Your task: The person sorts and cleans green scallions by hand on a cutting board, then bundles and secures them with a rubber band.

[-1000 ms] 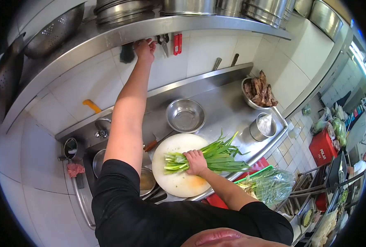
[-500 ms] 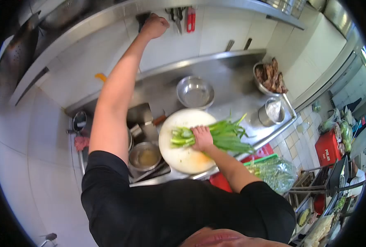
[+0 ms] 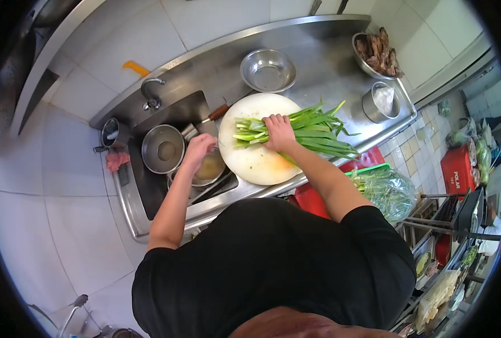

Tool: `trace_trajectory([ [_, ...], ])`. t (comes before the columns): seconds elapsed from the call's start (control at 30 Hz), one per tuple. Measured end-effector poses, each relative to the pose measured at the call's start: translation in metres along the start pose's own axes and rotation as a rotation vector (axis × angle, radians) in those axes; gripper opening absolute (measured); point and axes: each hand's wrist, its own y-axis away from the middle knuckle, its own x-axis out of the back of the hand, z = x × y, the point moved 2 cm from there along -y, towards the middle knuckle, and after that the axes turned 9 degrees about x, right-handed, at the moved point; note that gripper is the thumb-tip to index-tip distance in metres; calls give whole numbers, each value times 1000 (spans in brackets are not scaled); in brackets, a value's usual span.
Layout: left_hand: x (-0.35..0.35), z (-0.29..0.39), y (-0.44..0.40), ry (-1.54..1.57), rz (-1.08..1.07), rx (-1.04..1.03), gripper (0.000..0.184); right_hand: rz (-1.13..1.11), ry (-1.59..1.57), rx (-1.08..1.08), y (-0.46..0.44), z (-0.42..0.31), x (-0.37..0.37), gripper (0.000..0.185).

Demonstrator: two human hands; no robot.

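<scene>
My right hand [image 3: 278, 132] is wrapped over a bunch of long green stalks [image 3: 323, 132], pressing it on the round white cutting board [image 3: 259, 169]. The pale stalk ends point left and the leaves reach past the board's right edge. My left hand [image 3: 201, 147] is above the sink, just left of the board, its fingers pinched together; what they hold is too small to make out. Below it is a metal bowl with cloudy liquid [image 3: 210, 169]. A brown-handled tool [image 3: 219, 111] lies at the board's upper left edge.
In the sink sits a metal bowl [image 3: 163, 149] near the faucet [image 3: 151, 96]. On the steel counter are another metal bowl [image 3: 268, 70], a bowl of brown meat pieces [image 3: 379, 53] and a metal container [image 3: 381, 102]. Bagged greens [image 3: 390, 191] stand at the right, beyond the counter's front edge.
My left hand has come down from the wall rack to the sink beside the board. My right hand has stayed on the stalks. The view has tilted down, showing more of the sink.
</scene>
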Motion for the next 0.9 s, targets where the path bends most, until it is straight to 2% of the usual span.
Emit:
trace_trajectory([
  [0.03, 9, 1, 8, -241, 152, -84, 24, -24, 12, -17, -2, -1, 3, 87],
  [0.07, 17, 0, 14, -239, 153, -81, 24, -26, 12, -16, -2, -2, 6, 87],
  [0.13, 27, 18, 39, -460, 228, -290, 28, -57, -9, 1, 0, -5, 16, 97],
  [0.17, 31, 16, 41, -369, 137, -184, 21, -113, -16, 1, -1, -6, 19, 112],
  [0.2, 30, 15, 45, -369, 136, -183, 21, -114, -17, 0, -1, -6, 20, 112],
  [0.23, 26, 12, 47, -69, -46, -57, 16, -98, -23, 6, 0, -7, 21, 117],
  [0.27, 21, 9, 49, 231, -227, 70, 17, -81, -28, 13, 1, -7, 22, 123],
  [0.3, 14, 16, 55, 231, -228, 71, 17, -82, -28, 11, 2, -6, 23, 123],
  [0.37, -11, 32, 69, 349, -462, 198, 35, -116, -84, -6, 0, -4, 24, 136],
  [0.4, -20, 32, 69, 349, -463, 198, 35, -116, -84, -6, 0, -3, 25, 136],
  [0.47, -38, 33, 69, 270, -601, 241, 47, -121, -141, 18, 2, 0, 26, 142],
  [0.5, -43, 30, 63, 159, -589, 250, 44, -119, -141, 11, 4, 2, 28, 142],
  [0.57, -57, 23, 52, 98, -560, 223, 45, 26, -180, 42, 10, 4, 34, 143],
  [0.63, -62, 14, 39, 32, -514, 202, 56, 47, -212, 27, 18, 6, 41, 144],
  [0.7, -67, 5, 34, 1, -465, 150, 58, 68, -243, 15, 24, 10, 40, 145],
  [0.73, -68, 2, 32, -31, -409, 95, 60, 156, -288, 21, 27, 13, 36, 123],
  [0.77, -67, -2, 26, -202, -378, -33, 62, 245, -331, 28, 29, 16, 33, 102],
  [0.8, -69, -6, 24, -202, -379, -33, 62, 335, -373, 38, 30, 16, 36, 81],
  [0.83, -72, -11, 22, -208, -363, -79, 63, 401, -383, -24, 29, 14, 38, 48],
  [0.9, -78, -15, 25, -215, -346, -124, 64, 374, -347, -57, 15, 20, 33, 45],
])
